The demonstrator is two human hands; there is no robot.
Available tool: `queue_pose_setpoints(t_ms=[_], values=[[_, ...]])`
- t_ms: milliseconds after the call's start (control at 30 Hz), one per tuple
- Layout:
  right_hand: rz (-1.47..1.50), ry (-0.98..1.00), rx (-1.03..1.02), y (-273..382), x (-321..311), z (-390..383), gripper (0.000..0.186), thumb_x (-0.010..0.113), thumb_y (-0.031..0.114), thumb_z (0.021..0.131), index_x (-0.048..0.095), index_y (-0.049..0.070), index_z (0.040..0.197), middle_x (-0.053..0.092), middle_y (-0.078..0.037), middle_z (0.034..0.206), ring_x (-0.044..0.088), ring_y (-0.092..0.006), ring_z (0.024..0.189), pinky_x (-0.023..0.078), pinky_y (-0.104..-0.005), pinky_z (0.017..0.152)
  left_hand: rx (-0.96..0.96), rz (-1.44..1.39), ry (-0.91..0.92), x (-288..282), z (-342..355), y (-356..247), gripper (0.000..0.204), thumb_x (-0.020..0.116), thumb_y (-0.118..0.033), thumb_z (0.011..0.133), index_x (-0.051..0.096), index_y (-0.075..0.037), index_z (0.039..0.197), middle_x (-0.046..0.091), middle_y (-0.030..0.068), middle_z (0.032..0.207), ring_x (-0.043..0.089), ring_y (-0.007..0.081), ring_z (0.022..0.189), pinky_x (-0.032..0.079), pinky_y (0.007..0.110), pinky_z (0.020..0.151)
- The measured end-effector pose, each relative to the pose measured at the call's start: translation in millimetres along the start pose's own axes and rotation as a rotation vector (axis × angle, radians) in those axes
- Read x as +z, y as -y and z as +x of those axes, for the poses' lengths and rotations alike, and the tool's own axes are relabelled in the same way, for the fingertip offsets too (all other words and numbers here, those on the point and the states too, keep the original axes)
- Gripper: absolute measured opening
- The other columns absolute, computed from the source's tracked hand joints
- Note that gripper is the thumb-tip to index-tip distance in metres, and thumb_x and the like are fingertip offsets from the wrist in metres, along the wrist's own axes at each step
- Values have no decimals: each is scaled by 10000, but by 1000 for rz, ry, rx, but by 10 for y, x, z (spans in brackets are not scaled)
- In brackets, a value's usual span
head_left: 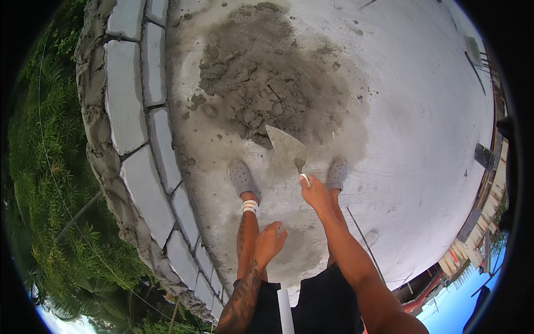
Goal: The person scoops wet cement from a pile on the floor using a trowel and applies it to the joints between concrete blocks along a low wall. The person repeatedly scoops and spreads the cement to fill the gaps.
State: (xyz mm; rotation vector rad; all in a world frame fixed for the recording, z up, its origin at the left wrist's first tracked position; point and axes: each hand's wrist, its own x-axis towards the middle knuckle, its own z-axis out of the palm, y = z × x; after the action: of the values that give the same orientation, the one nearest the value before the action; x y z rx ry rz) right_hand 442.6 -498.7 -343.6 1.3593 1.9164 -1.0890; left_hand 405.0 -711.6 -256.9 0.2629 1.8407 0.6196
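Observation:
My right hand (316, 192) grips the handle of a trowel (286, 146). The trowel's pale, triangular blade points up and left, its tip at the near edge of a heap of wet grey mortar (264, 92). That heap lies spread on the concrete floor just beyond my feet; some of it is cracked and lumpy. My left hand (271, 243) hangs in front of my left leg, fingers loosely apart and the thumb out, with nothing in it. Whether the blade's tip touches the mortar or hovers over it, I cannot tell.
A low wall of grey blocks (127, 94) with mortar joints curves along my left, with greenery (50, 183) beyond it. My feet, in grey clogs (242, 177), stand apart. A thin dark rod (365, 244) lies right of my right leg. Boards (475, 222) line the far right edge.

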Motion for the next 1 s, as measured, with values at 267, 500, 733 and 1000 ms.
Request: queue_pose_setpoints(t_ms=[267, 500, 733, 1000], values=[[622, -12, 554, -1293, 162, 220, 475, 441, 491, 1025, 558, 69, 841, 473, -26, 581, 438, -127, 431, 364, -312, 394, 13, -77, 35, 818, 539, -52, 351, 664, -250, 909, 625, 7, 1145, 677, 231, 1048, 657, 395, 981, 512, 464, 869], [735, -73, 685, -1499, 1091, 532, 543, 395, 508, 1034, 592, 42, 838, 481, -30, 566, 418, -132, 406, 345, -304, 377, 35, 320, 268, 830, 806, 198, 358, 654, -253, 893, 614, -37, 1175, 662, 188, 1070, 643, 369, 991, 484, 508, 876], [693, 80, 137, -460, 340, 2318, 433, 446, 419, 1032, 523, 64, 795, 472, -18, 600, 446, -125, 479, 390, -309, 459, -12, 276, 345, 656, 697, 282, 393, 616, -275, 924, 585, -37, 1235, 648, 199, 1125, 635, 379, 1043, 478, 516, 901], [360, -699, -173, 33, 520, 1705, 293, 593, 301, 996, 619, 13, 952, 569, -117, 692, 557, -242, 601, 470, -404, 621, -51, -18, 370, 600, 941, 119, 397, 636, -278, 939, 607, -1, 1222, 644, 246, 1205, 629, 388, 1122, 493, 450, 957]])
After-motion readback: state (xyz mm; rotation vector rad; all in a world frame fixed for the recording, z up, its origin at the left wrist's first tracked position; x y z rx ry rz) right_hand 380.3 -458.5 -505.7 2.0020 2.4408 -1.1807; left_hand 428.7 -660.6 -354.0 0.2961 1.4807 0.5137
